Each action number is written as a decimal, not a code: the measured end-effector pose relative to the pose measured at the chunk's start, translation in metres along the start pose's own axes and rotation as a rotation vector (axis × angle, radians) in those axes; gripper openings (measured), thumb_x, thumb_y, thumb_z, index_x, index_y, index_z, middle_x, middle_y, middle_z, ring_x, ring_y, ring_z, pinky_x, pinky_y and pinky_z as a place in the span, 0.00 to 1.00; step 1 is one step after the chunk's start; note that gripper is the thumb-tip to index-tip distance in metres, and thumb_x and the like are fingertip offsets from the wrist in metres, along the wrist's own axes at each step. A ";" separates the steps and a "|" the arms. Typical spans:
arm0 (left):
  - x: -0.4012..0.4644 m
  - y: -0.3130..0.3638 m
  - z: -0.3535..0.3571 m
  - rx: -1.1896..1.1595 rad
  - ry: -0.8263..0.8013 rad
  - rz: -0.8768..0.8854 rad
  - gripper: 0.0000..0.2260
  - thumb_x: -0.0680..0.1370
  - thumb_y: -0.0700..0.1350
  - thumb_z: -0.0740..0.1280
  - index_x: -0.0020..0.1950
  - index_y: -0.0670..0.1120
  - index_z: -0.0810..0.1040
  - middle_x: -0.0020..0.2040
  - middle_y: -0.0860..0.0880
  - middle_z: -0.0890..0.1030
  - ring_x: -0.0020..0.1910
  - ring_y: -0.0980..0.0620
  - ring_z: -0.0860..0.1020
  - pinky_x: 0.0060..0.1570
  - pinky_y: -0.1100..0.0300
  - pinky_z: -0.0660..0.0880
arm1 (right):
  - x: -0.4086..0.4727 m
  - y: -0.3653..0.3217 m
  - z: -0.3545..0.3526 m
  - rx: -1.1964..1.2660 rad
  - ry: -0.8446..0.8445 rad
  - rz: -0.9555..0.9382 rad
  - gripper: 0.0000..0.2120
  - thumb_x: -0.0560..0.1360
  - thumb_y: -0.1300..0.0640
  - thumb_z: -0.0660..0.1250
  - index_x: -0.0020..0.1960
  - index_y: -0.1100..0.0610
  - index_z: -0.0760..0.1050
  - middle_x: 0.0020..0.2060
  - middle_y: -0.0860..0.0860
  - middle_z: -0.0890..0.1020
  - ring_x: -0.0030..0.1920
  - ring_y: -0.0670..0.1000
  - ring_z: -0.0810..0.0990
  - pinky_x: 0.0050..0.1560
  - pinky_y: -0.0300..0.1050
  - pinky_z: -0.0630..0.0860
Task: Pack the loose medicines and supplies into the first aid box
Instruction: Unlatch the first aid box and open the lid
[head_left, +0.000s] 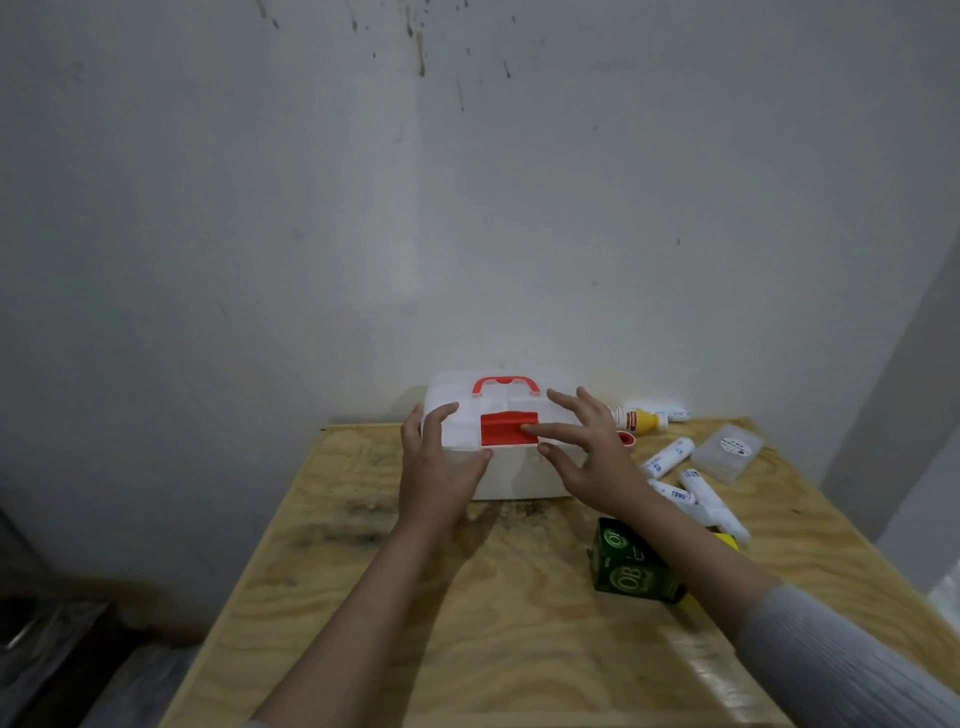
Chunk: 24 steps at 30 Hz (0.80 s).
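A white first aid box (511, 478) with a red handle (505, 385) and a red front latch (501, 428) stands closed at the far middle of the plywood table (467, 613). My left hand (436, 462) grips the box's left front corner, thumb on the front edge. My right hand (587, 447) lies spread on the lid, its index finger on the red latch. To the right lie several white tubes (670, 456), a yellow-and-white bottle (641, 418), a clear flat packet (727, 451) and a green carton (631, 566).
The table stands against a grey wall (467, 208). A small red cap (627, 438) shows beside the box's right side. A yellow item (727, 540) peeks out behind my right forearm. Dark floor and clutter lie to the lower left.
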<state>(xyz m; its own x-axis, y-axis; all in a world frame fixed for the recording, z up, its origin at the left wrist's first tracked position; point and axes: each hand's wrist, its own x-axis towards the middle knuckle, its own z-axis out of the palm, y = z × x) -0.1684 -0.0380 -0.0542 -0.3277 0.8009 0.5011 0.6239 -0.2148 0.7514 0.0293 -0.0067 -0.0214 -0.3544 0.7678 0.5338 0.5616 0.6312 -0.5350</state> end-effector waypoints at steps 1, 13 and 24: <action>0.000 0.000 -0.001 -0.006 0.001 0.001 0.34 0.69 0.55 0.74 0.69 0.61 0.60 0.74 0.49 0.58 0.70 0.48 0.63 0.52 0.63 0.68 | 0.000 0.000 0.000 -0.011 0.000 -0.009 0.15 0.74 0.54 0.68 0.58 0.42 0.77 0.70 0.50 0.69 0.74 0.57 0.56 0.70 0.61 0.56; 0.001 -0.001 -0.003 -0.085 -0.012 -0.145 0.46 0.64 0.57 0.76 0.73 0.64 0.51 0.72 0.52 0.63 0.66 0.50 0.67 0.52 0.56 0.73 | 0.068 -0.019 -0.027 -0.084 0.399 0.046 0.11 0.73 0.49 0.69 0.53 0.52 0.81 0.54 0.56 0.75 0.58 0.56 0.72 0.50 0.44 0.70; 0.009 -0.008 -0.001 0.017 -0.117 -0.246 0.45 0.63 0.63 0.74 0.73 0.55 0.54 0.70 0.53 0.57 0.67 0.49 0.63 0.59 0.54 0.70 | 0.132 -0.012 -0.027 -0.264 0.287 0.114 0.18 0.75 0.53 0.65 0.63 0.60 0.73 0.61 0.58 0.75 0.61 0.60 0.73 0.54 0.52 0.75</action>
<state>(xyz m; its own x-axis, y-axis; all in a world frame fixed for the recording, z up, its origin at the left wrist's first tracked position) -0.1766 -0.0299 -0.0553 -0.3872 0.8872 0.2511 0.5481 0.0025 0.8364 -0.0037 0.0836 0.0732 -0.0772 0.7457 0.6618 0.7712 0.4653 -0.4343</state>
